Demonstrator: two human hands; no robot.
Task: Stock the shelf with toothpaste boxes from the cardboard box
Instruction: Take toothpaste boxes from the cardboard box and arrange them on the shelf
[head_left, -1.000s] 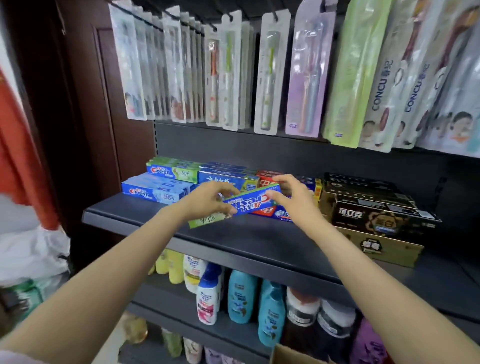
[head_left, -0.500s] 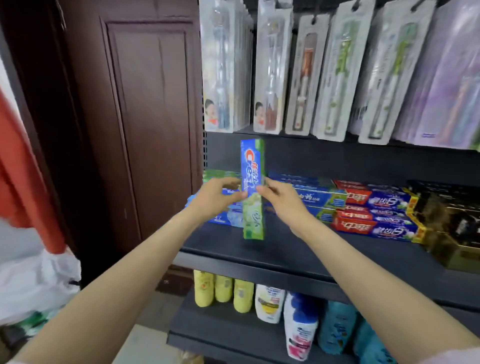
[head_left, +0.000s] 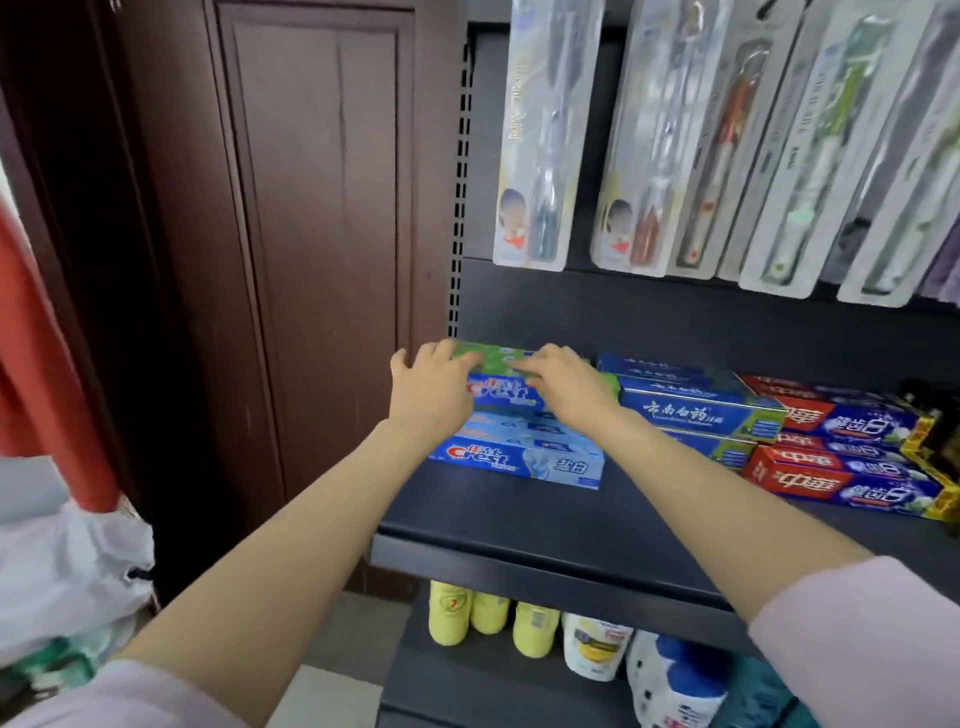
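Green-blue Crest box (head_left: 498, 387), upright half a second ago, now lies flat on the rear Crest stack at the shelf's (head_left: 519, 525) left end. Left hand (head_left: 428, 389) and right hand (head_left: 563, 384) rest flat-fingered on it, pressing, not gripping. Placement essentially done.

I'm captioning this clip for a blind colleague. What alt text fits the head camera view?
Both hands, left hand and right hand, rest on a blue and green toothpaste box atop a stack at the left end of a dark shelf. Packaged toothbrushes hang above.
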